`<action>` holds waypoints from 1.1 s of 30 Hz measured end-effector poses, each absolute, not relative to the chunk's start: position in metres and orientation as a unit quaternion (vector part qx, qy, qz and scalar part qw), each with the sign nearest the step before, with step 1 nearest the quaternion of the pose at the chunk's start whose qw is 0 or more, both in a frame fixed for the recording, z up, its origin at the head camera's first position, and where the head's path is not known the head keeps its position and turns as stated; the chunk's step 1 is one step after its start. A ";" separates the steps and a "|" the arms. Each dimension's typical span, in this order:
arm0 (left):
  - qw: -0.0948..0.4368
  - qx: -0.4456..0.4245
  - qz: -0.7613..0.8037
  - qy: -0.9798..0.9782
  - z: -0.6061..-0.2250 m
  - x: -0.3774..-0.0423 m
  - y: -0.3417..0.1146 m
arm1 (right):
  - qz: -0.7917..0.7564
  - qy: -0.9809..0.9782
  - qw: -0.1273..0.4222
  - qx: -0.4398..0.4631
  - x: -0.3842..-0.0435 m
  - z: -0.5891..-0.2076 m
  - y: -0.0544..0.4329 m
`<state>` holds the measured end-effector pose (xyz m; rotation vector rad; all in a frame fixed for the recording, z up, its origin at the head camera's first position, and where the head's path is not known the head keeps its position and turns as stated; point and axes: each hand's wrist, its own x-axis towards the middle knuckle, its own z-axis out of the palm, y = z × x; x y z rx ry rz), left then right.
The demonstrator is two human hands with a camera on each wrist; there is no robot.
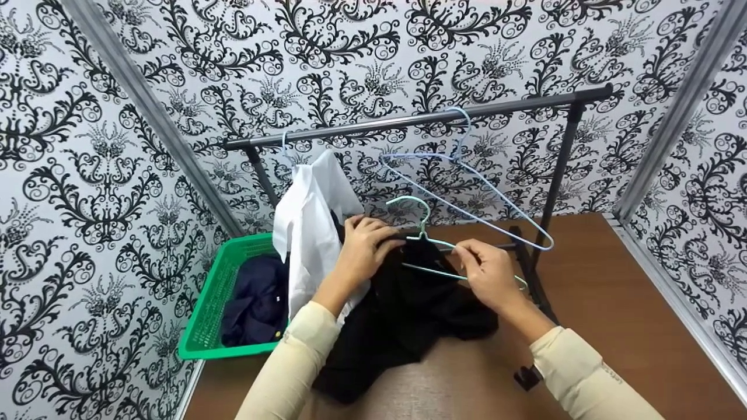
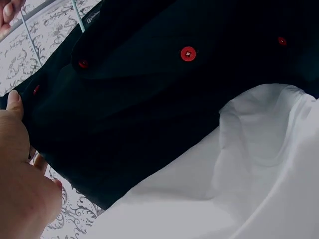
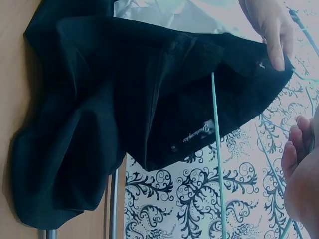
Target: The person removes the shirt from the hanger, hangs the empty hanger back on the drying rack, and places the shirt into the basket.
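My left hand [image 1: 365,245] pinches the upper edge of a black shirt [image 1: 402,315], its thumb on the cloth in the left wrist view. Red buttons [image 2: 188,54] run along the shirt front, and a printed label [image 3: 199,132] shows inside the neck. A pale green hanger [image 1: 428,219] sits partly inside the shirt's opening, one end hidden by the cloth. My right hand [image 1: 490,274] grips the hanger's bare right arm. The lower part of the shirt lies on the brown table [image 1: 618,326].
A dark rack bar [image 1: 373,124] runs behind the hands. From it hang a white shirt [image 1: 312,221], close to my left hand, and a bare light-blue hanger [image 1: 468,128]. A green basket [image 1: 233,352] with navy clothing [image 1: 257,297] stands at left. Patterned walls enclose the table.
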<state>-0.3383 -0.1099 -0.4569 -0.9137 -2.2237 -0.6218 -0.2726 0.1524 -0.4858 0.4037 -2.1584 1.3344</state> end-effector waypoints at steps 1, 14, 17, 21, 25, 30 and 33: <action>0.322 -0.348 -0.240 -0.847 -0.458 -0.338 -0.111 | 0.498 -0.806 0.283 0.152 -0.273 -0.486 0.153; 0.287 -0.331 -0.247 -0.864 -0.459 -0.337 -0.110 | 0.490 -0.803 0.297 0.164 -0.273 -0.488 0.163; 0.281 -0.321 -0.257 -0.867 -0.461 -0.338 -0.113 | 0.484 -0.804 0.304 0.165 -0.274 -0.489 0.166; 0.270 -0.295 -0.290 -0.870 -0.464 -0.340 -0.119 | 0.482 -0.803 0.312 0.162 -0.275 -0.490 0.172; 0.268 -0.263 -0.320 -0.870 -0.470 -0.344 -0.126 | 0.479 -0.801 0.318 0.167 -0.276 -0.490 0.178; 0.275 -0.260 -0.338 -0.862 -0.477 -0.349 -0.129 | 0.479 -0.798 0.324 0.170 -0.276 -0.490 0.184; 0.279 -0.261 -0.342 -0.858 -0.479 -0.350 -0.129 | 0.481 -0.795 0.329 0.168 -0.275 -0.490 0.185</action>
